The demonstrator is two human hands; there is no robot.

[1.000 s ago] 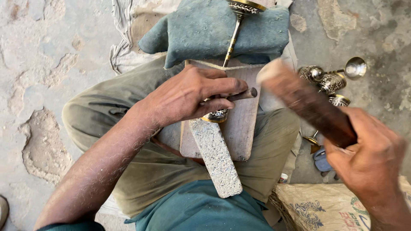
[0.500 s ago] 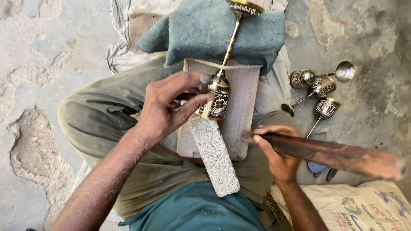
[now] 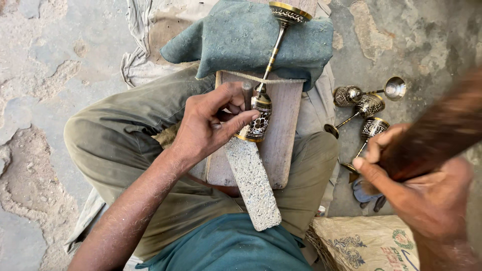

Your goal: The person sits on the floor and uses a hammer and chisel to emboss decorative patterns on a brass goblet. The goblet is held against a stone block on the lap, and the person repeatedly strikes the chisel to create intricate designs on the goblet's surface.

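Under the left hand's fingers [image 3: 236,123] lies the goblet [image 3: 261,113].

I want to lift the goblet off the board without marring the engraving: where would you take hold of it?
Probably by the slim stem, pinched from either side. The goblet lies flat along the wooden board, its stem bare over the blue cloth, while the left hand and a punch cover the engraved cup.

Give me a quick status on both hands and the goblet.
Left hand pins small punch against engraved goblet on wooden board. Right hand grips raised wooden mallet. Finished goblets aside, nothing blocking.
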